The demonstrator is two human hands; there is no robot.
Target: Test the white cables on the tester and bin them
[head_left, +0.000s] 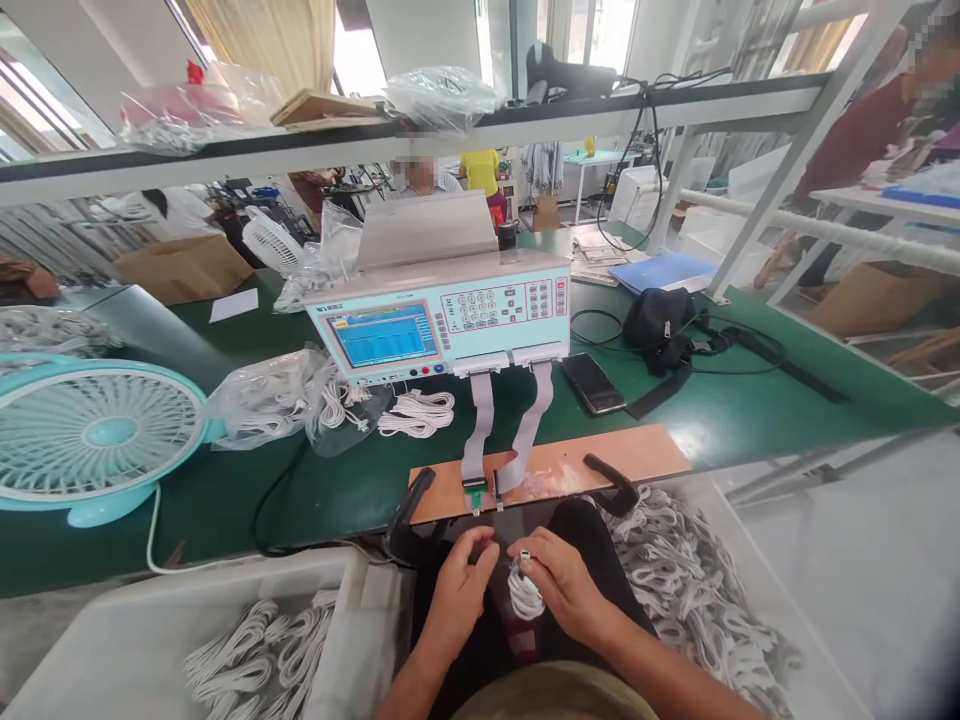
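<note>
White cable, bundled into a small coil (526,597), is what the person's got going here. The right hand (562,580) has it pinched between thumb and fingers up by the plug (525,556), which points up, with the loops dangling just below over the lap. Left hand (463,580) is right beside it, half open, thumb and index slightly apart, nothing in it that I can see, and it's not touching the coil as far as I can tell.

Room-wise it's kinda snug: both hands are just off the near edge of the green table (360,490), below an orange-tan board (637,450) with black clamps (616,484) at either side. Two ribbon cables (480,425) run down from the bench tester (442,320) and end at that board's front edge, just ahead of the fingertips. White bins full of cable bundles flank the lap, left bin (341,580) and right bin (757,560). The gap between them is the open bit.

Forearms angle inward from either side, wrists fairly straight, fingers aimed at the table, thumbs facing each other.
</note>
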